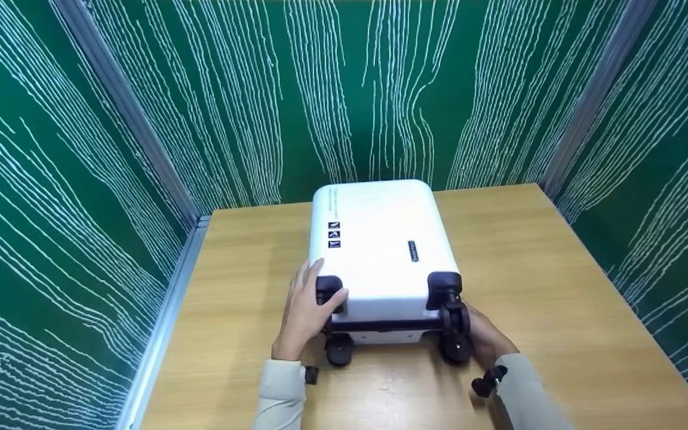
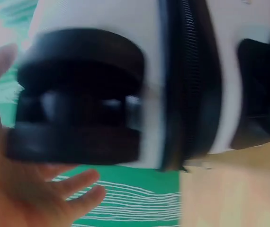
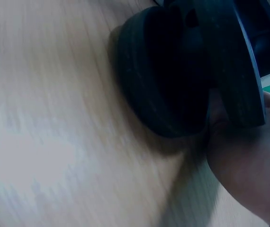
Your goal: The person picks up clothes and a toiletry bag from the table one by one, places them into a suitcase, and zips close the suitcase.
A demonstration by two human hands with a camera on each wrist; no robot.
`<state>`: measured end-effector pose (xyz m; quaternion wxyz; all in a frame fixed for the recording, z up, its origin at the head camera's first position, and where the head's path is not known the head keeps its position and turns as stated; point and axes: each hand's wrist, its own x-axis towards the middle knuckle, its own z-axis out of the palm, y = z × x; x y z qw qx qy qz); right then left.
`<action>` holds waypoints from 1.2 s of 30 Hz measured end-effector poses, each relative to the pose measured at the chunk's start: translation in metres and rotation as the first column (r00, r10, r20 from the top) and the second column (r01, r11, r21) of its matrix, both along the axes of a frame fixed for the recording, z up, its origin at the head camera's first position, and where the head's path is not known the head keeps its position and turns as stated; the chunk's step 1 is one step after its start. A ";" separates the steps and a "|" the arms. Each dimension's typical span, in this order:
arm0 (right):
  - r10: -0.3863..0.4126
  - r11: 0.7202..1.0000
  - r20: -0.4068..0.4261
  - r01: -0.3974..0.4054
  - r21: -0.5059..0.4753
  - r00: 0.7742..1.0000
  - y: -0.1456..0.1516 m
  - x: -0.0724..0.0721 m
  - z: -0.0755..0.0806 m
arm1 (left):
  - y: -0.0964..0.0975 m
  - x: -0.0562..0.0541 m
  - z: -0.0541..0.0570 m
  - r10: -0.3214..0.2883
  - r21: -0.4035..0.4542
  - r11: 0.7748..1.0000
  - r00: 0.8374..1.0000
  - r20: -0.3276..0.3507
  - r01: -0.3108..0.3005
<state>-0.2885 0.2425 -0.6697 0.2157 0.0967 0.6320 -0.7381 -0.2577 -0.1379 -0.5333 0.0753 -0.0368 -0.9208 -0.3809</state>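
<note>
A white hard-shell suitcase (image 1: 383, 239) lies flat on the wooden table, its wheeled end towards me. My left hand (image 1: 307, 310) rests at the near left corner, fingers extended along the side and thumb across the black corner guard (image 1: 328, 286). In the left wrist view that hand (image 2: 26, 194) is spread around the blurred black corner. At the near right corner, my right hand (image 1: 484, 334) is low beside the black wheels (image 1: 456, 334). Its fingers are mostly hidden behind them. The right wrist view has part of this hand (image 3: 248, 156) right against a wheel (image 3: 144, 80).
The wooden table (image 1: 242, 280) extends on both sides of the suitcase. Green panels (image 1: 380, 89) with white wavy lines enclose the back and sides, joined by metal posts (image 1: 129, 107). Black strap fittings (image 1: 487, 382) are at the wrists.
</note>
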 end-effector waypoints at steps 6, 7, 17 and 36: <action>-0.005 0.999 0.026 0.006 -0.040 1.000 -0.001 0.000 0.002 | -0.010 -0.002 -0.013 -0.077 0.147 0.987 0.992 0.101 0.061; -0.012 0.998 0.041 0.015 -0.055 0.999 -0.001 -0.001 0.003 | -0.010 -0.002 -0.013 -0.088 0.148 0.986 0.992 0.094 0.073; 0.084 0.996 -0.090 -0.083 0.015 0.992 -0.001 -0.006 0.055 | -0.010 -0.001 -0.016 -0.132 0.158 0.979 0.991 0.022 0.126; 0.619 0.506 -0.348 -0.019 0.862 0.704 -0.049 -0.012 0.164 | -0.009 -0.001 -0.017 -0.100 0.163 0.982 0.995 0.028 0.094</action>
